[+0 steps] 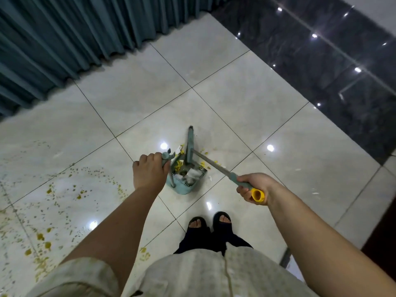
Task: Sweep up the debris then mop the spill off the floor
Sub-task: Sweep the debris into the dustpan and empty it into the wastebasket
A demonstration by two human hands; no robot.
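My left hand grips the top of the upright handle of a pale blue dustpan standing on the white tiled floor. My right hand holds the broom handle near its yellow end cap. The grey-green broom head rests at the dustpan's mouth. Yellow and white debris lies inside the pan, and a few yellow bits sit on the floor beside the broom head. A yellowish-brown spill is splattered across the tiles at the left.
Teal curtains hang along the far left. A dark glossy marble band runs along the right. My sandalled feet stand just behind the dustpan. A dark wooden edge shows at the right.
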